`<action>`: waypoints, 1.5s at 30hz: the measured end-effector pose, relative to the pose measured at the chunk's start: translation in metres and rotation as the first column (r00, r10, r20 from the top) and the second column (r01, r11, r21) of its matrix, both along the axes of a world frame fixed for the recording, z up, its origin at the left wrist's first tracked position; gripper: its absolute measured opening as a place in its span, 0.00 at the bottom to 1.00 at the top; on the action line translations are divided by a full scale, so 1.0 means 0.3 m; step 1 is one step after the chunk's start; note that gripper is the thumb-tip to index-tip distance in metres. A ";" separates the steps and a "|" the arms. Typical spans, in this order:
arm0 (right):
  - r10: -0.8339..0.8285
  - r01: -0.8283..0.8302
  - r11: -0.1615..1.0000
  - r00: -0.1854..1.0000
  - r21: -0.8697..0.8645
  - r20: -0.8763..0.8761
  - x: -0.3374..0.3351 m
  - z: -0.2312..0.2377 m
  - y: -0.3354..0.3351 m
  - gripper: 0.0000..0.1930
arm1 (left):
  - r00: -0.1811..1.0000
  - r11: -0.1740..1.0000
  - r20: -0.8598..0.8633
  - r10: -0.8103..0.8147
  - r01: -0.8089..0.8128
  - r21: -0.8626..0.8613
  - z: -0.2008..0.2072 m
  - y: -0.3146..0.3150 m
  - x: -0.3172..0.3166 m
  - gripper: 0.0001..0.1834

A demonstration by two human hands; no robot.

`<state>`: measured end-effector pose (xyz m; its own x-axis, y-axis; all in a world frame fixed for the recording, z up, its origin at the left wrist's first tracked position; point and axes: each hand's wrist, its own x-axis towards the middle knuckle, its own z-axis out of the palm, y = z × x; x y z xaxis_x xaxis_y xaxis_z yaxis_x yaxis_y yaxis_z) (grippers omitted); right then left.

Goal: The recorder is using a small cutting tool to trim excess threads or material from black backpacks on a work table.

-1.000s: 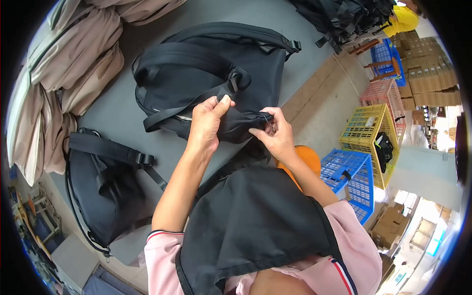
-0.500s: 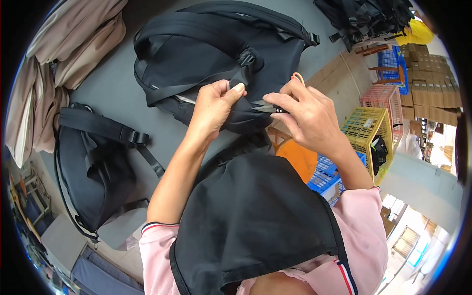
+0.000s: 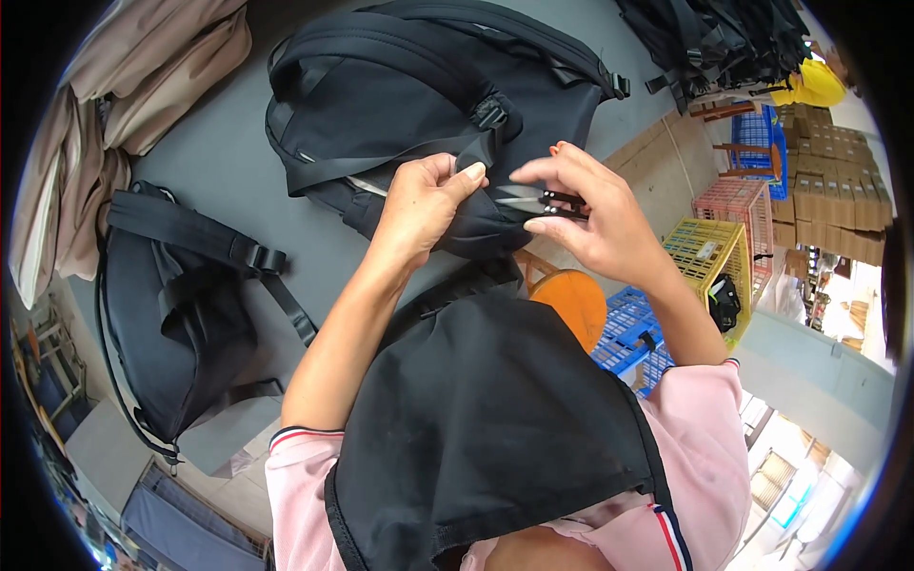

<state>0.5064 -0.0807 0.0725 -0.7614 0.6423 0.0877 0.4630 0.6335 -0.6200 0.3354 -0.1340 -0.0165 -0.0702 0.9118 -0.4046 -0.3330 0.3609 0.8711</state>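
Note:
A large black backpack (image 3: 376, 109) lies on the grey table in front of me. My left hand (image 3: 416, 207) is closed, with thumb and forefinger pinching the black webbing strap (image 3: 483, 147) below its buckle. In my right hand (image 3: 602, 214) is a pair of thread snips (image 3: 564, 204) with short metal blades and a dark handle. The blades point left toward the strap end, close to the left thumb; a gap shows between them and that thumb. The forefinger and thumb of the right hand are spread around the snips. Whether a thread lies between the blades cannot be made out.
Another black bag (image 3: 181, 314) lies at the left of the table (image 3: 314, 295). Beige fabric pieces (image 3: 157, 71) are heaped at the far left, black straps (image 3: 709, 43) at the far right. A yellow crate (image 3: 705, 252), a blue crate (image 3: 624, 328) and an orange stool (image 3: 571, 303) stand at right.
My right hand's fingers have spread and the snips now show more of their handle. The left hand keeps its pinch on the strap. The whole view has shifted slightly.

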 end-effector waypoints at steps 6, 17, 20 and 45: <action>0.250 -0.232 0.955 0.965 -0.184 0.080 -0.041 -0.043 0.083 0.15 | 0.999 0.999 -0.020 -0.045 0.045 0.012 -0.004 0.000 -0.005 0.11; 0.559 -0.466 0.812 0.795 -0.352 0.237 -0.097 -0.041 0.137 0.07 | 0.995 0.996 0.044 -0.087 0.086 0.027 -0.032 -0.003 -0.018 0.11; 0.506 -0.410 0.846 0.818 -0.342 0.272 -0.068 -0.024 0.127 0.07 | 0.996 0.998 0.062 -0.065 0.066 -0.010 -0.020 -0.003 -0.019 0.10; 0.582 -0.437 0.762 0.786 -0.478 0.208 -0.065 -0.020 0.152 0.05 | 0.994 0.994 0.054 -0.096 0.098 -0.040 -0.021 0.008 -0.044 0.11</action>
